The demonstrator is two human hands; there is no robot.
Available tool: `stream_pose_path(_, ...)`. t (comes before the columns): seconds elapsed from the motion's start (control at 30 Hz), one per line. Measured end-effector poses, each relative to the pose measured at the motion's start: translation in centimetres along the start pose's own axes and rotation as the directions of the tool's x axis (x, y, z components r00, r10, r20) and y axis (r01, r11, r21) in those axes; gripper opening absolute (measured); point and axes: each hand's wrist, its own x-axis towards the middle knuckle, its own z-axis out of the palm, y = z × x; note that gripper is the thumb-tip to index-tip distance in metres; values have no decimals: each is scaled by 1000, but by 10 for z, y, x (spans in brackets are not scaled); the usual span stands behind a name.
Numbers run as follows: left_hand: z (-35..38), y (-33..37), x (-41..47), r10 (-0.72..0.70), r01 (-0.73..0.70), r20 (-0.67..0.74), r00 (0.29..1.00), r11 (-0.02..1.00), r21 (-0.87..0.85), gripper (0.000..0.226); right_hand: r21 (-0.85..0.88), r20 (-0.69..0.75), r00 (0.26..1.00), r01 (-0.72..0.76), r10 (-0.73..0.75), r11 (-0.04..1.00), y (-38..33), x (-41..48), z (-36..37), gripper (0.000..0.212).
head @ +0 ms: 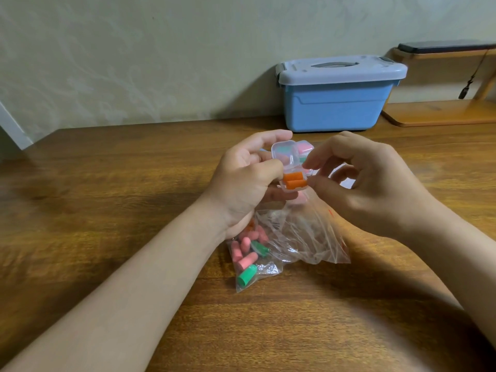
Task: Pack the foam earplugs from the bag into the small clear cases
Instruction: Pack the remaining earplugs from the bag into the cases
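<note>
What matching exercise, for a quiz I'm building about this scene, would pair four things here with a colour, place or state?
Things:
1 earplugs in the open case
2 storage box
3 bag
4 left hand

Matches:
A blue
B orange
C holds the open case
D lies on the table

Pairs: 1-B, 2-A, 3-D, 4-C
</note>
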Motion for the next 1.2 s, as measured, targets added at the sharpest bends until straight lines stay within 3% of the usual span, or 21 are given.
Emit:
stream_pose_path(0.23, -3, -2, 0, 29, -20, 113, 993, 997, -76, 47, -56, -89, 995, -59, 54, 997, 0, 2, 1, 11)
stream_pose_path(0.4, -3, -2, -3, 73, -82, 139, 988, 995, 58, 46, -101, -177, 980, -114, 95, 988, 2, 4, 1, 11)
stream_pose_path(0.57, -2, -1, -5, 136, -150, 106, 985, 979, 138, 32, -74, -133, 987, -99, 89, 992, 2, 2, 1, 16)
stream_pose_path(0.77, -4, -3, -4, 177, -198, 134, 975, 967, 160, 37, 1, -63, 997, -37, 37, 999, 3, 2, 2, 37)
stream_pose_path(0.87, -4, -4, -3, 197, -219, 127, 972, 957, 188, 48, 10, -56, 998, -38, 38, 999, 5, 2, 2, 33)
stream_pose_path(0.97, -5, -5, -3, 203, -226, 128, 971, 952, 207, 38, 31, -56, 998, -29, 31, 999, 4, 2, 2, 22)
stream_pose_path(1.2, -6, -3, -4, 183, -207, 127, 975, 955, 214, 26, 5, -57, 998, -22, 23, 1000, 0, 3, 1, 25)
